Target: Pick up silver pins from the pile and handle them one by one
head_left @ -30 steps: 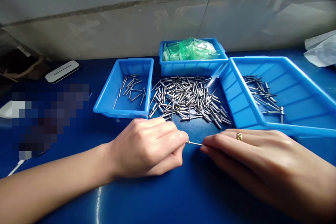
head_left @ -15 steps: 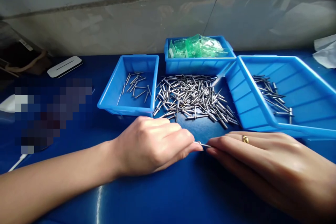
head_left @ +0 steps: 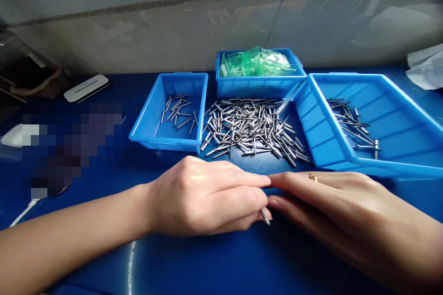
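Between the thumb and fingers of my left hand (head_left: pixel 211 198) is a blind rivet (head_left: pixel 265 216), its metal end sticking out below the fingertips. The rest of it is hidden by the fingers. My right hand (head_left: pixel 342 212), with a gold ring, meets the left fingertips; its thumb and forefinger are apart with nothing visible between them. Just beyond both hands lies a loose pile of silver blind rivets (head_left: pixel 249 124) on the blue table (head_left: pixel 194 262).
A blue bin (head_left: pixel 166 144) at left holds several rivets. Another blue bin (head_left: pixel 398 166) at right has some too. Behind the pile, a third bin (head_left: pixel 259 87) contains green plastic packets (head_left: pixel 252 61). A white device (head_left: pixel 86 88) lies far left, near a blurred-out patch.
The rivet, held level between both hands before, now points down toward me from my left hand. My right thumb and forefinger have parted, and the hands have come closer together.
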A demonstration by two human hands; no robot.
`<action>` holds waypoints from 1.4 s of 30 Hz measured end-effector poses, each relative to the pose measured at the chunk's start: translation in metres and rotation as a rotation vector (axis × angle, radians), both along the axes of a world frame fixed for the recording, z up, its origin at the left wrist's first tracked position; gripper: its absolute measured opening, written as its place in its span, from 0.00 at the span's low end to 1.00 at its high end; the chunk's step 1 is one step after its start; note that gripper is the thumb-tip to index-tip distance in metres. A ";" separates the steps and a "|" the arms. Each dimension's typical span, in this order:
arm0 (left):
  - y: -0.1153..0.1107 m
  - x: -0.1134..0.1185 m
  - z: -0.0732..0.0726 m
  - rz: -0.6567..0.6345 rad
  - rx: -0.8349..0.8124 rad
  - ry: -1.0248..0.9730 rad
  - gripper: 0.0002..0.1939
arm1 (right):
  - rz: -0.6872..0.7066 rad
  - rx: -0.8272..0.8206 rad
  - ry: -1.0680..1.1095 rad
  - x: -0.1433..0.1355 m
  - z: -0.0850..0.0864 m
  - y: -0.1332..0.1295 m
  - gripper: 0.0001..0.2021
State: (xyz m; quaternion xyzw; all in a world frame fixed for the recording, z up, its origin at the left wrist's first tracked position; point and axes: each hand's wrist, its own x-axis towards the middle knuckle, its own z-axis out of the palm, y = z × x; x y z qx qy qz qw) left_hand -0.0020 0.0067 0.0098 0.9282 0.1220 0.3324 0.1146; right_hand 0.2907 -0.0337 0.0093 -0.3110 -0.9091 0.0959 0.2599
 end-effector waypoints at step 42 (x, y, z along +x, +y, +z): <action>0.002 0.003 -0.009 0.137 0.179 0.153 0.28 | -0.074 -0.076 0.050 0.016 -0.004 -0.012 0.10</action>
